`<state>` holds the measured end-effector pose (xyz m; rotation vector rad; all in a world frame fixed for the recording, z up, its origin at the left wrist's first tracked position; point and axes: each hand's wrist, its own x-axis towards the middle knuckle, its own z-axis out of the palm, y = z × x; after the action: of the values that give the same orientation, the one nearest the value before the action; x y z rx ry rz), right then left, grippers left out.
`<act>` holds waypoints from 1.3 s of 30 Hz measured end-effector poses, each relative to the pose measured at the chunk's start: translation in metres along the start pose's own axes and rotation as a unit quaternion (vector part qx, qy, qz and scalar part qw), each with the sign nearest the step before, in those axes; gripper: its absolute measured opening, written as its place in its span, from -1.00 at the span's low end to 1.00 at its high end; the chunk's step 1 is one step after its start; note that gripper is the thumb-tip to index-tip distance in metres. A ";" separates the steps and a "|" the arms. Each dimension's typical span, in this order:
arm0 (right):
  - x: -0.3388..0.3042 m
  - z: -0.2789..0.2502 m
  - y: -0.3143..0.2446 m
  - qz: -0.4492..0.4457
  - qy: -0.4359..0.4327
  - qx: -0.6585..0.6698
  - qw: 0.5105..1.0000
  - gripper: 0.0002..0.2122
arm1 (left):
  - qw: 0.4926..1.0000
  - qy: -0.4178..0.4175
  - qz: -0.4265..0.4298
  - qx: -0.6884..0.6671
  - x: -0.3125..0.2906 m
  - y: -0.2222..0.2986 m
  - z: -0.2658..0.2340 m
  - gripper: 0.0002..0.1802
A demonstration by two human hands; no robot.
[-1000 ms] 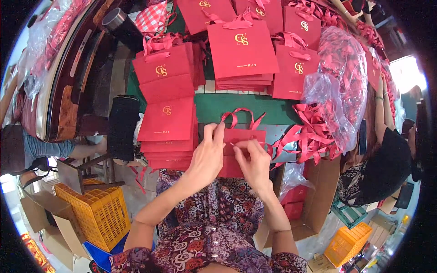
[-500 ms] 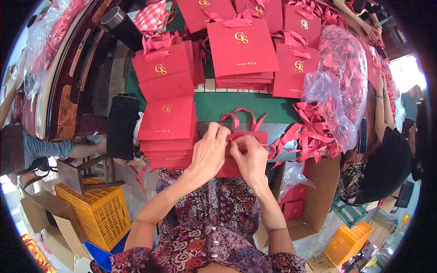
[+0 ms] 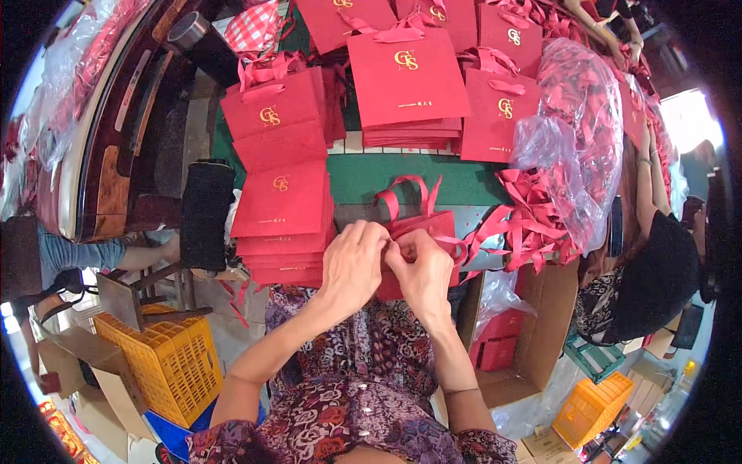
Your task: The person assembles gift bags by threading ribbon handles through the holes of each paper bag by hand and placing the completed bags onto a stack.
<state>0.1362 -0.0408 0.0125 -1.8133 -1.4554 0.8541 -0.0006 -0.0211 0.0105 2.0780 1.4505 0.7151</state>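
A flat red paper gift bag [image 3: 430, 229] lies at the near edge of the green table [image 3: 402, 178], its red ribbon handle [image 3: 407, 189] looping up toward the far side. My left hand [image 3: 353, 265] and my right hand [image 3: 424, 271] meet over the bag's near edge, fingertips pinched together on the ribbon end there. What lies under the fingers is hidden. A stack of flat red bags [image 3: 282, 224] sits just left of my left hand.
More stacks of red bags [image 3: 406, 81] cover the far table. Loose red ribbons [image 3: 522, 220] and a clear plastic sack of ribbons [image 3: 580, 131] lie right. A cardboard box [image 3: 514, 340] stands below right, yellow crates [image 3: 158, 363] at lower left. Another person [image 3: 657, 255] sits at right.
My hands have drawn closer together over the bag's near edge, and the fingertips now pinch at one spot. The bag has stayed in place.
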 end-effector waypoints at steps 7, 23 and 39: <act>-0.004 0.002 0.004 -0.021 0.018 0.074 0.997 -0.88 | 0.998 0.000 0.003 -0.059 0.001 -0.002 0.000 -0.88; 0.043 -0.046 0.015 -0.165 -0.214 -0.032 0.962 -0.85 | 0.992 -0.009 0.117 -0.049 -0.001 -0.008 0.001 -0.81; 0.075 -0.012 0.026 -0.100 -0.164 0.162 0.968 -0.84 | 0.979 -0.019 -0.142 -0.144 0.019 -0.003 -0.001 -0.76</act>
<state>0.1734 0.0273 -0.0081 -1.3032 -1.5586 1.2485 0.0023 -0.0027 0.0120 1.6190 1.4850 0.7179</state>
